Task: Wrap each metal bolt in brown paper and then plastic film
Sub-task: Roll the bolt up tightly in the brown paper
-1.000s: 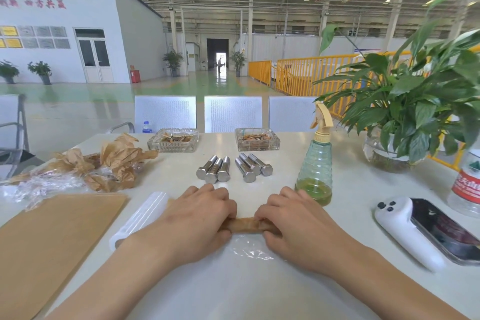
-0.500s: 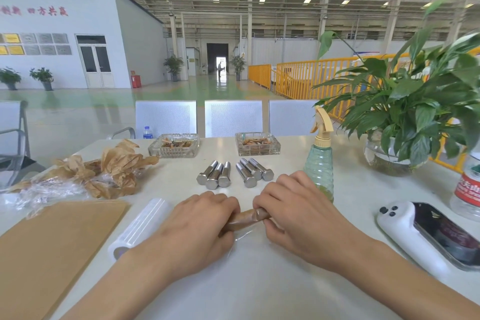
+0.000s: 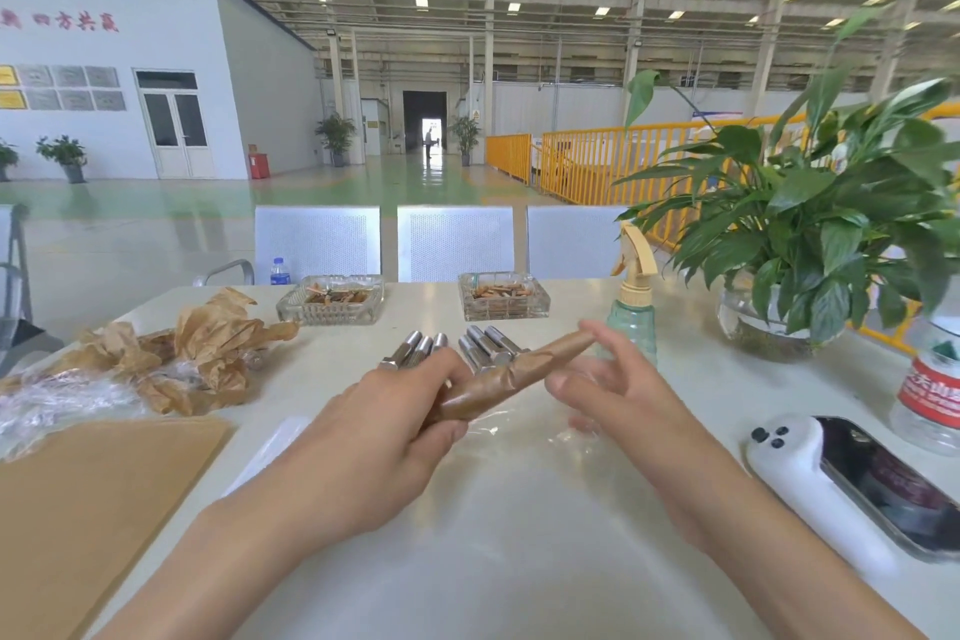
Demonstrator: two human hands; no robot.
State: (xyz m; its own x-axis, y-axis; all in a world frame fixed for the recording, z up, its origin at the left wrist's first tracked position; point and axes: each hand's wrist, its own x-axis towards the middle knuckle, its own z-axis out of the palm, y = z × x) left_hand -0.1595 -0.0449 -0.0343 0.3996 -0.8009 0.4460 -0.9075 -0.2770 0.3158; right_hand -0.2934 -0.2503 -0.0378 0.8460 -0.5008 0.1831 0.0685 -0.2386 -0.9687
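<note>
1. My left hand (image 3: 374, 437) grips the paper-wrapped bolt (image 3: 511, 377) by its near end, lifted above the table (image 3: 519, 561).
2. My right hand (image 3: 618, 387) is spread, fingertips at the far tip; plastic film (image 3: 524, 437) seems to trail beneath, hard to see.
3. I'd keep the film taut and roll evenly.
4. Bare bolts (image 3: 454, 348) wait behind.
5. Farther back, two glass ashtrays (image 3: 332, 299) hold cigarette butts.
</note>
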